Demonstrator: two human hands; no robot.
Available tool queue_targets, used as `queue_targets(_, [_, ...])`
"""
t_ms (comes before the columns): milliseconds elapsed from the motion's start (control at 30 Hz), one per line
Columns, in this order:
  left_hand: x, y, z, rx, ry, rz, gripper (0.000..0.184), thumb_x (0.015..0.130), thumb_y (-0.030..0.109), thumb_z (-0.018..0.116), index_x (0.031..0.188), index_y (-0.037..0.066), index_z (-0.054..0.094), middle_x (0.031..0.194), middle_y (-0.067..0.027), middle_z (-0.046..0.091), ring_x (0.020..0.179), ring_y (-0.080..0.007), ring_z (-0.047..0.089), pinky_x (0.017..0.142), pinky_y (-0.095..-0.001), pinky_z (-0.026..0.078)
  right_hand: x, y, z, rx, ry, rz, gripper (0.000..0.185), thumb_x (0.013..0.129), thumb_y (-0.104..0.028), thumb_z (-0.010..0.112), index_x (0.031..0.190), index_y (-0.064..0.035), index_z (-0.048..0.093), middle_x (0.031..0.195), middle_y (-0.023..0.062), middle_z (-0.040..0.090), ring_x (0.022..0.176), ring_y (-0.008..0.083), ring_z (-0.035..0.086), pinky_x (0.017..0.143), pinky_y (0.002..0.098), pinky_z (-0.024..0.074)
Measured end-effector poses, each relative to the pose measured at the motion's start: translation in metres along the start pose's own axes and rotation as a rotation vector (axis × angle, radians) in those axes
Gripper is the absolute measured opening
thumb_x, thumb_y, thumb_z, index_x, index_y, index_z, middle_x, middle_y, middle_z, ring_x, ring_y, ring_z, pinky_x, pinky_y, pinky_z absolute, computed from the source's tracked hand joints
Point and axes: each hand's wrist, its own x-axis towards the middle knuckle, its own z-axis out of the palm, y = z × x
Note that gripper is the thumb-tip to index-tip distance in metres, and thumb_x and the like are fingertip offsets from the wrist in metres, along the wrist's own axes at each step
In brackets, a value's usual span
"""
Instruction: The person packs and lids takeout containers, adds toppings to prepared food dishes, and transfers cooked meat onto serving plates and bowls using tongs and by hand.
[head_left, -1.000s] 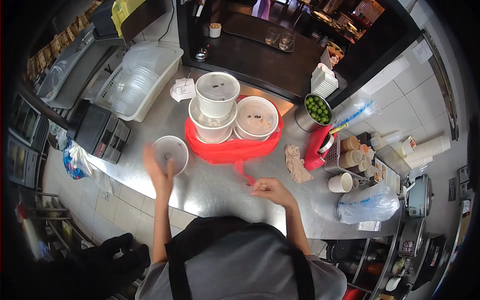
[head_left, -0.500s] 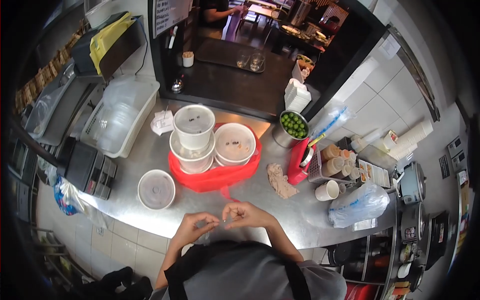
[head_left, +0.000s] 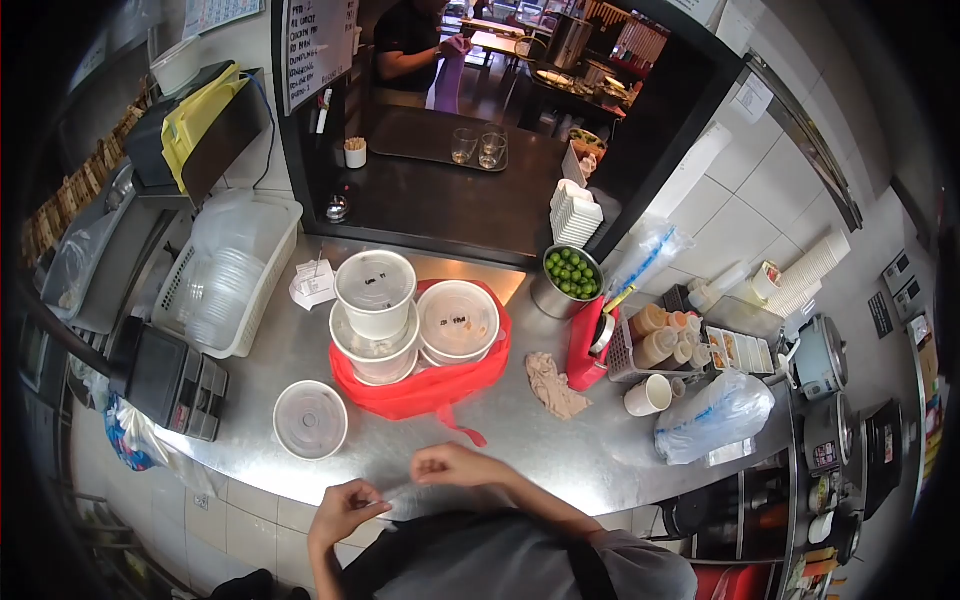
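My left hand [head_left: 347, 512] is low by the counter's front edge, its fingertips pinched at a faint piece of thin clear plastic [head_left: 408, 500]. Higher and to the right, my right hand [head_left: 458, 466] has its fingers curled; what they hold, if anything, is too small to make out. Beyond both hands sits a red bag [head_left: 425, 392], its sides down around several white round tubs. One lidded tub [head_left: 375, 282] is stacked on another tub [head_left: 372, 345], and a third tub [head_left: 458, 320] stands beside them. Left of the bag is a separate lidded tub [head_left: 311, 420].
A crumpled cloth [head_left: 556, 385] lies right of the bag, near a metal pot of green limes [head_left: 571, 272]. Sauce bottles [head_left: 660, 343], a paper cup [head_left: 648, 396] and a plastic-wrapped bundle [head_left: 715, 417] line the right. A white basket [head_left: 235, 275] holds clear lids. Another person [head_left: 408, 50] stands beyond the pass.
My hands have moved apart: the left went down and left, the right up and slightly left. The view has shifted a little, and the tubs and bag stay in place.
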Motion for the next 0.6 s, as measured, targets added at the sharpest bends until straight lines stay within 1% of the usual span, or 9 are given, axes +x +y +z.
queue_targets(67, [-0.015, -0.018, -0.017, 0.014, 0.049, -0.119, 0.016, 0.073, 0.012, 0.073, 0.073, 0.002, 0.061, 0.057, 0.0037, 0.052, 0.052, -0.0021, 0.041, 0.046, -0.0196, 0.033, 0.025, 0.007, 0.019, 0.033, -0.123, 0.087, 0.01, 0.08, -0.011, 0.063, 0.083, -0.0035, 0.057, 0.074, 0.001, 0.058, 0.07, 0.0059, 0.053, 0.059, 0.023, 0.0419])
queue_targets(167, [-0.043, -0.05, -0.044, 0.115, 0.128, -0.308, 0.022, 0.07, 0.017, 0.075, 0.067, 0.001, 0.061, 0.053, 0.0021, 0.05, 0.051, -0.0032, 0.042, 0.047, -0.0216, 0.034, 0.061, 0.015, 0.051, -0.046, -0.15, 0.188, 0.013, 0.076, -0.01, 0.065, 0.078, -0.0034, 0.054, 0.07, 0.004, 0.058, 0.068, 0.0117, 0.057, 0.057, 0.0269, 0.0432])
queue_targets(267, [-0.056, -0.108, -0.055, 0.194, 0.167, -0.31, 0.03, 0.068, 0.027, 0.075, 0.063, 0.0, 0.062, 0.051, -0.0017, 0.05, 0.051, -0.0066, 0.044, 0.048, -0.0263, 0.037, 0.087, 0.059, 0.081, -0.406, -0.073, -0.104, 0.015, 0.07, -0.008, 0.066, 0.073, -0.0033, 0.052, 0.072, 0.0086, 0.057, 0.072, 0.0218, 0.058, 0.063, 0.0319, 0.045])
queue_targets(300, [-0.055, -0.118, -0.053, 0.24, 0.157, -0.33, 0.033, 0.069, 0.029, 0.075, 0.065, 0.0, 0.062, 0.053, -0.0022, 0.052, 0.052, -0.0083, 0.044, 0.049, -0.0285, 0.039, 0.094, 0.08, 0.091, -0.539, -0.01, -0.164, 0.018, 0.065, -0.01, 0.067, 0.072, -0.0042, 0.052, 0.08, 0.011, 0.055, 0.081, 0.0292, 0.055, 0.07, 0.0374, 0.0432])
queue_targets(333, [-0.053, -0.131, -0.05, 0.288, 0.134, -0.351, 0.034, 0.069, 0.031, 0.074, 0.066, -0.001, 0.062, 0.055, -0.004, 0.055, 0.054, -0.0092, 0.047, 0.051, -0.0293, 0.04, 0.095, 0.092, 0.098, -0.69, 0.075, -0.281, 0.02, 0.064, -0.012, 0.067, 0.074, -0.0051, 0.052, 0.084, 0.0105, 0.053, 0.084, 0.0291, 0.052, 0.071, 0.0381, 0.0419])
queue_targets(367, [-0.05, -0.155, -0.047, 0.196, 0.102, -0.39, 0.033, 0.069, 0.03, 0.074, 0.067, -0.001, 0.062, 0.057, -0.0041, 0.056, 0.055, -0.0103, 0.049, 0.052, -0.0291, 0.041, 0.09, 0.105, 0.105, -0.834, 0.173, -0.4, 0.021, 0.063, -0.013, 0.067, 0.075, -0.006, 0.052, 0.089, 0.0101, 0.051, 0.088, 0.0289, 0.049, 0.073, 0.0388, 0.0407])
queue_targets(433, [-0.048, -0.181, -0.039, 0.176, 0.109, -0.413, 0.032, 0.069, 0.03, 0.074, 0.069, 0.0, 0.063, 0.057, -0.0032, 0.057, 0.055, -0.0118, 0.052, 0.052, -0.028, 0.042, 0.082, 0.08, 0.094, -0.91, 0.102, -0.304, 0.026, 0.064, -0.016, 0.07, 0.079, -0.009, 0.051, 0.093, 0.0081, 0.047, 0.092, 0.0273, 0.044, 0.072, 0.0394, 0.0384])
queue_targets(500, [-0.05, -0.201, -0.034, 0.048, 0.146, -0.483, 0.029, 0.071, 0.028, 0.073, 0.077, 0.001, 0.064, 0.064, -0.0027, 0.06, 0.059, -0.012, 0.055, 0.056, -0.0265, 0.043, 0.073, 0.064, 0.082, -0.869, 0.169, -0.201, 0.033, 0.061, -0.022, 0.075, 0.082, -0.0124, 0.052, 0.095, 0.0064, 0.044, 0.094, 0.0255, 0.04, 0.075, 0.0387, 0.0355])
queue_targets(600, [-0.06, -0.214, -0.032, -0.318, 0.212, -0.298, 0.027, 0.072, 0.023, 0.073, 0.086, 0.002, 0.064, 0.073, -0.0019, 0.062, 0.065, -0.0118, 0.056, 0.061, -0.0253, 0.045, 0.065, 0.073, 0.067, -0.833, 0.279, -0.167, 0.037, 0.059, -0.025, 0.077, 0.084, -0.0127, 0.053, 0.094, 0.0065, 0.044, 0.093, 0.0258, 0.04, 0.077, 0.0384, 0.0353])
